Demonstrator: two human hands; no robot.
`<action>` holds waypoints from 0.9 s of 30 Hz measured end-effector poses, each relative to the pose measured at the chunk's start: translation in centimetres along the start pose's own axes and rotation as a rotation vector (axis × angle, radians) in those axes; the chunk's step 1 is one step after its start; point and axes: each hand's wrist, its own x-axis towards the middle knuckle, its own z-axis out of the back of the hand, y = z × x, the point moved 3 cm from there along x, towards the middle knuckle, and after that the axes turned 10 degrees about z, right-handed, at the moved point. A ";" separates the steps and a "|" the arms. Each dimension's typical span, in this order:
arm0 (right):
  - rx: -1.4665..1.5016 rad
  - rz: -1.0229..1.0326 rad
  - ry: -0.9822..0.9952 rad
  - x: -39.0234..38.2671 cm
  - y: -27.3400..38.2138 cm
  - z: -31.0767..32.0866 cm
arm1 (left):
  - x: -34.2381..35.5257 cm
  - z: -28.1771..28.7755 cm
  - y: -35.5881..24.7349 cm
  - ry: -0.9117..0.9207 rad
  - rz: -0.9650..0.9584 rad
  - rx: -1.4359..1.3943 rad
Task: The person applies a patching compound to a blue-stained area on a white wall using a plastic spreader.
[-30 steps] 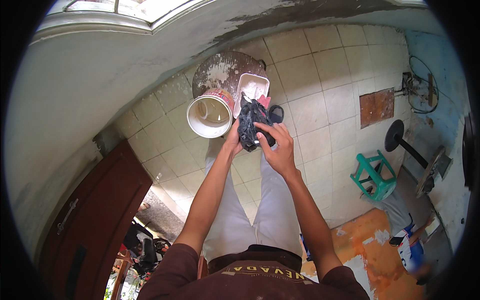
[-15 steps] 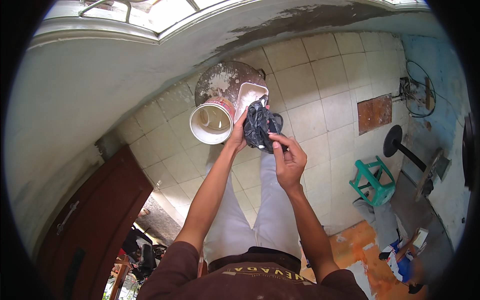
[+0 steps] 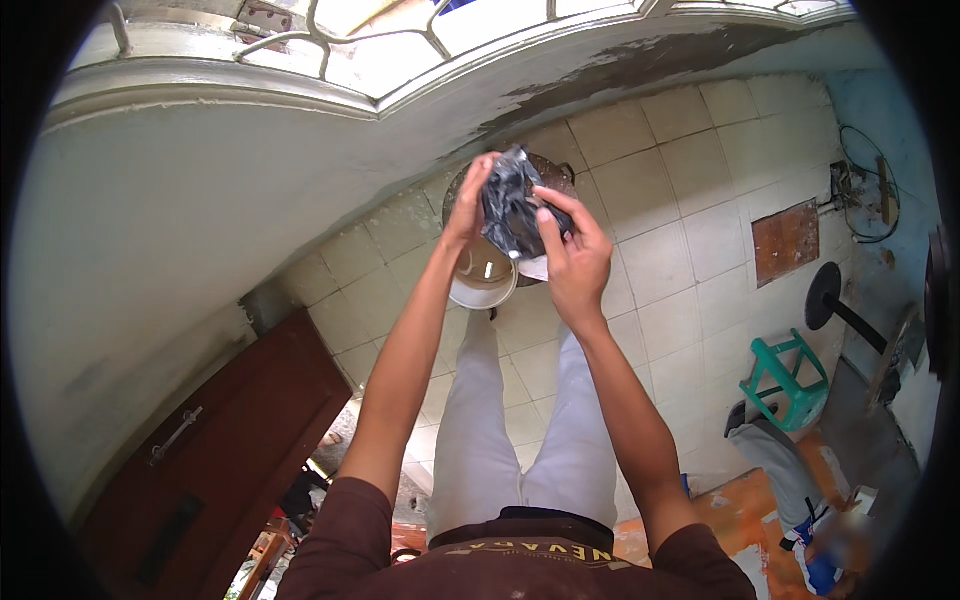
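Note:
A crumpled black plastic bag [image 3: 508, 215] is held up in front of me, above the bucket and the round surface. My left hand [image 3: 468, 205] grips its left side, fingers pointing up along it. On the other side, my right hand [image 3: 580, 255] has thumb and forefinger at the bag's edge, pinching it. What lies inside the bag is hidden. Below the bag stands a white bucket [image 3: 485, 295], partly covered by it. A pale corner of a tray [image 3: 535, 268] shows beneath my right fingers. Both rest on a dark, paint-spattered round surface [image 3: 555, 172], mostly hidden.
Ahead is a wall with a barred window [image 3: 330, 50]. A brown door [image 3: 200, 430] stands at left. To the right are a green plastic stool [image 3: 790, 380], a black round-based stand [image 3: 825, 295] and a cable [image 3: 868, 190]. Another person [image 3: 790, 490] sits at lower right.
Both hands have raised the black bag farther forward, and it now covers part of the bucket and most of the tray. The view has shifted, showing more of the window.

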 end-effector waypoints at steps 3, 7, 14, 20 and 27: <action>-0.059 0.023 -0.032 1.5 -2.0 -1.9 | 1.3 1.5 -2.4 -0.032 0.023 -0.017; -0.067 -0.043 -0.005 1.2 -5.6 -4.2 | 2.1 4.1 -3.3 -0.050 0.095 -0.022; -0.458 -0.071 0.065 -0.7 -11.6 -3.6 | 1.9 6.8 -0.1 -0.196 0.273 0.216; -0.665 -0.163 0.094 -1.6 -13.6 -0.2 | 1.0 8.2 3.1 -0.273 0.075 0.717; -0.706 -0.056 0.202 -0.1 -15.7 2.7 | -0.8 10.7 1.6 -0.451 0.232 1.107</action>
